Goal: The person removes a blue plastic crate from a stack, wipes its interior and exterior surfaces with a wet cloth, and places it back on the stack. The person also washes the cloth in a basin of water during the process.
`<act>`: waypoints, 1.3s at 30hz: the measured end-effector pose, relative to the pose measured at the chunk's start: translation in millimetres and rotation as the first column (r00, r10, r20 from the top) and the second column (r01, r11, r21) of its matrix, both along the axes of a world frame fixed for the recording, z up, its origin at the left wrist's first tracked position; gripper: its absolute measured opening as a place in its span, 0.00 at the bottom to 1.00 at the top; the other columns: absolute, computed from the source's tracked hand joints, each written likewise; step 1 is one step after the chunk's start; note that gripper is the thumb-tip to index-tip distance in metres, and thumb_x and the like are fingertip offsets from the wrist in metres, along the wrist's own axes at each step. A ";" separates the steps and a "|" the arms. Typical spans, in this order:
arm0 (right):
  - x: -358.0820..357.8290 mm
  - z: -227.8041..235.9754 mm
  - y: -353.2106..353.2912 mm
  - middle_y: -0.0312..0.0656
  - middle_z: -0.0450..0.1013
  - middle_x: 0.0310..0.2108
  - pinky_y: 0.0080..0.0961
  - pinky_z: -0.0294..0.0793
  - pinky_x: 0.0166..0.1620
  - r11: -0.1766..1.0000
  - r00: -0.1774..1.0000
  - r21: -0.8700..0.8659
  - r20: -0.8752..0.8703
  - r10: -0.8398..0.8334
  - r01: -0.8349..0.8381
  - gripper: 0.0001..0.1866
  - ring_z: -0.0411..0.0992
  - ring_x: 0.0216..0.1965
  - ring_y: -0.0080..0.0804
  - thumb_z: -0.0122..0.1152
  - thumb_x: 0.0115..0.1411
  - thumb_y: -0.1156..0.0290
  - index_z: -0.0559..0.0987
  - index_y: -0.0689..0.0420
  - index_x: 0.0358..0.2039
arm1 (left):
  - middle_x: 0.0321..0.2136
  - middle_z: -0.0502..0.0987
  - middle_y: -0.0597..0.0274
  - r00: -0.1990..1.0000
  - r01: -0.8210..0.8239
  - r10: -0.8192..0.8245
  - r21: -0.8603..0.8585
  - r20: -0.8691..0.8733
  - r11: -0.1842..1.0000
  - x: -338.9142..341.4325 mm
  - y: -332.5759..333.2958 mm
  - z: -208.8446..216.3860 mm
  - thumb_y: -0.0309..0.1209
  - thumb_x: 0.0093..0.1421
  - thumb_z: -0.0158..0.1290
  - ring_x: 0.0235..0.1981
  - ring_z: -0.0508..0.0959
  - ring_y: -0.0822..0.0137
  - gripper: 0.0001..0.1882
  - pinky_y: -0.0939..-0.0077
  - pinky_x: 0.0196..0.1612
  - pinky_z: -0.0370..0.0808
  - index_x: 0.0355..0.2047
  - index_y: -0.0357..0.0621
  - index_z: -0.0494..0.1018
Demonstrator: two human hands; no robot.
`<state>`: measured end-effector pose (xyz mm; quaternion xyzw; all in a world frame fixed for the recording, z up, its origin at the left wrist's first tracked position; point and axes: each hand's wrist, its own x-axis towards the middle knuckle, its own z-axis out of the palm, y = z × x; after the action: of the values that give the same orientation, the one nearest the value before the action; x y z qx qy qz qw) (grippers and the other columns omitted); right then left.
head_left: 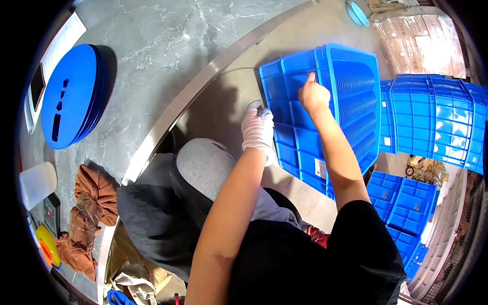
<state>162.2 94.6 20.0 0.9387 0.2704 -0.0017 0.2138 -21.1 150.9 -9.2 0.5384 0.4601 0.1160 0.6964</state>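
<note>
A large blue plastic crate [297,124] stands tilted in front of me, its open side facing right. Rows of thin blue discs [356,101], packed edge to edge, fill it. My right hand [314,95], bare, is closed at the crate's ribbed outer wall beside the rim, one digit stretched forward. In a striped knit glove, my left hand [258,127] has its fingers curled against the crate's left edge; what they hold, if anything, is hidden. On the table to the left lies a stack of blue slotted discs [70,96].
A grey marbled table [152,46] with a metal edge curves along the left. Brown cloth [95,193] and a white container [38,185] rest on it. More blue crates [432,119] stand at right, with plastic-wrapped cartons [419,43] behind and a light-blue basin [357,14] on the floor.
</note>
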 end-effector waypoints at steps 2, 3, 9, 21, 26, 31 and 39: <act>-0.1 -2.4 2.3 0.56 0.76 0.32 0.40 0.76 0.37 1.000 1.000 0.019 -0.007 -0.011 0.011 0.29 0.77 0.33 0.49 0.43 0.56 0.67 0.57 0.68 0.57 | 0.20 0.72 0.62 0.997 -0.051 0.056 -0.098 0.051 0.994 0.0 1.2 -3.5 0.32 0.58 0.44 0.21 0.71 0.71 0.18 0.71 0.27 0.70 0.50 0.47 0.67; 2.0 -2.8 3.5 0.56 0.76 0.32 0.39 0.76 0.38 0.999 1.000 0.035 -0.007 -0.025 0.025 0.29 0.77 0.33 0.49 0.43 0.56 0.67 0.57 0.67 0.57 | 0.21 0.72 0.62 0.997 -0.050 0.056 -0.109 0.052 0.993 -0.3 0.5 -3.9 0.32 0.58 0.43 0.21 0.71 0.71 0.18 0.71 0.27 0.70 0.50 0.47 0.67; 2.3 -0.7 2.6 0.54 0.76 0.33 0.36 0.76 0.41 0.996 0.991 -0.061 -0.111 -0.074 0.067 0.13 0.77 0.38 0.46 0.49 0.55 0.67 0.79 0.60 0.31 | 0.22 0.72 0.64 0.982 -0.080 0.132 -0.334 0.136 0.939 4.1 -0.5 -27.1 0.31 0.59 0.44 0.20 0.70 0.73 0.18 0.73 0.27 0.69 0.50 0.47 0.67; 21.6 -54.3 -3.2 0.52 0.69 0.45 0.27 0.78 0.32 -0.414 0.470 0.334 -0.834 0.289 0.847 0.25 0.73 0.38 0.44 0.44 0.65 0.57 0.64 0.66 0.51 | 0.21 0.73 0.61 0.997 -0.021 0.026 -0.078 0.069 0.997 0.3 -4.2 -1.8 0.31 0.58 0.45 0.20 0.72 0.69 0.16 0.71 0.28 0.70 0.48 0.47 0.68; 50.3 -72.6 10.9 0.49 0.72 0.37 0.28 0.76 0.27 -0.697 0.537 0.211 -0.792 0.289 0.686 0.13 0.74 0.35 0.42 0.46 0.65 0.62 0.67 0.54 0.46 | 0.30 0.77 0.54 1.000 -0.021 0.020 0.067 0.016 0.998 8.5 -7.6 -23.5 0.33 0.58 0.45 0.31 0.76 0.58 0.16 0.67 0.38 0.71 0.47 0.47 0.70; 36.8 -74.2 24.3 0.44 0.70 0.23 0.23 0.66 0.18 -0.771 0.577 0.224 -0.787 0.218 0.597 0.09 0.70 0.19 0.35 0.50 0.64 0.67 0.71 0.54 0.42 | 0.32 0.77 0.52 0.994 -0.041 0.034 0.073 0.100 0.996 6.4 -9.6 -33.6 0.33 0.58 0.46 0.33 0.76 0.58 0.17 0.67 0.40 0.71 0.47 0.45 0.70; 42.9 -73.5 35.2 0.42 0.74 0.23 0.15 0.67 0.18 -0.913 0.577 0.059 -0.791 0.204 0.404 0.07 0.72 0.18 0.25 0.48 0.64 0.70 0.70 0.60 0.32 | 0.34 0.76 0.54 0.998 0.011 -0.014 0.042 0.068 0.999 2.9 -6.1 -18.2 0.32 0.59 0.45 0.34 0.76 0.60 0.16 0.69 0.40 0.71 0.46 0.43 0.69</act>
<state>205.1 129.8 -53.5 0.4130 -0.3302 -0.0154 -0.8486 -18.3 144.8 -27.4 0.5513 0.4302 0.1396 0.7011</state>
